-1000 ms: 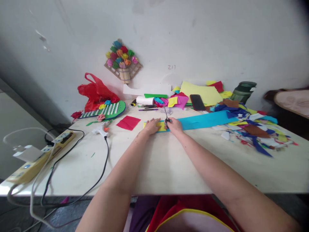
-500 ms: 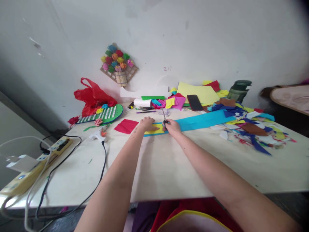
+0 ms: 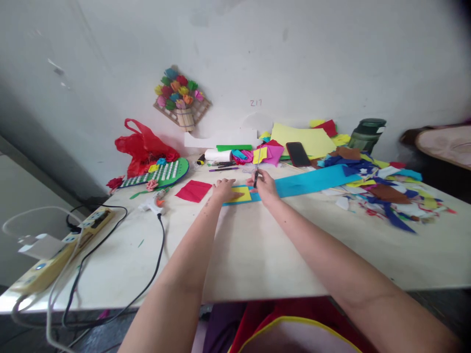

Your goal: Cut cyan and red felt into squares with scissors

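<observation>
A long strip of blue crepe paper point(image 3: 309, 183) lies across the table with a yellow paper piece point(image 3: 244, 193) on its left end. My left hand point(image 3: 222, 189) rests flat on the left side of the yellow piece, fingers stretched out. Scissors point(image 3: 256, 177) are held in my right hand point(image 3: 266, 187), blades pointing up and away from me, just right of the yellow piece. Whether the blades are parted is too small to tell. A red paper square point(image 3: 193, 191) lies left of my left hand.
A glue gun point(image 3: 151, 205) with its cable and a power strip point(image 3: 62, 250) occupy the left side. Paper scraps point(image 3: 390, 196) are heaped at right, near a green bottle point(image 3: 367, 135). A phone point(image 3: 298, 154), pens point(image 3: 223, 169) and a red bag point(image 3: 147, 144) stand farther back.
The scissors have turned more upright in my right hand and moved slightly right, away from the yellow piece's edge. My left hand stays on the yellow piece.
</observation>
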Motion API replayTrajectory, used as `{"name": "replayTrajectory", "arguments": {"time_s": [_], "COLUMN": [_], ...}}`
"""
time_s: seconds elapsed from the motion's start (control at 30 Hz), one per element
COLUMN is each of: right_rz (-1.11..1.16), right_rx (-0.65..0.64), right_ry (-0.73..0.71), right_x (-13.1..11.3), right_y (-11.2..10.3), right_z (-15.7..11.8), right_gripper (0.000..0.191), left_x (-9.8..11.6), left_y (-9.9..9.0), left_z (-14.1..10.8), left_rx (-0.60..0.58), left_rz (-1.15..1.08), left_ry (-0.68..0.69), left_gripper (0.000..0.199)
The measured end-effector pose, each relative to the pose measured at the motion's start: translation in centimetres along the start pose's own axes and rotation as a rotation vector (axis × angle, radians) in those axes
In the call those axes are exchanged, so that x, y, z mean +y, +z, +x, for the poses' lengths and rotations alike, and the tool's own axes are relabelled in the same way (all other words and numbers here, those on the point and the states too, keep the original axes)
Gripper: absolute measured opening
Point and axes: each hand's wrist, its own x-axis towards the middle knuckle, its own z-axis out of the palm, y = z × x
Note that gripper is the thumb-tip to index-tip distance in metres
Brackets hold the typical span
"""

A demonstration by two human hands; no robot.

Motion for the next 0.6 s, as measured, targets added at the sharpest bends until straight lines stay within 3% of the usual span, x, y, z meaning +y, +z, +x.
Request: {"name": "replayTrajectory", "arguments": {"time_s": [0.17, 0.3, 0.4, 0.5, 0.6], "right_rz": [0.114, 0.022, -0.041, -0.070, -0.082], "right_rx": [-0.086, -0.057, -0.052, -0.054, -0.060], "right_ry": [0.082, 0.120, 0.130, 0.140, 0.144], "right_x": [1.0, 2.6, 3.0, 3.0, 2.9], "right_y": [1.7, 1.7, 1.6, 1.7, 1.8], "right_z": [-0.4, -0.1, 0.1, 0.2, 0.2], "right_gripper": [0.021, 0.019, 0.019, 0.019, 0.018], "left_x": [-0.1, -0.1, -1.3, -3.7, -6.1], "left_y": [0.7, 1.3, 1.2, 0.3, -0.7], "left_z": [0.0, 0.1, 0.5, 0.8, 0.6], "left_rx": [0.044, 0.066, 0.153, 0.270, 0.205], "left_rz": [-0.046, -0.163, -0.371, -0.625, -0.775], "left_ry": [-0.025, -0.022, -0.009, -0.174, -0.447], "left_gripper": [0.078, 0.078, 0.069, 0.053, 0.036]}}
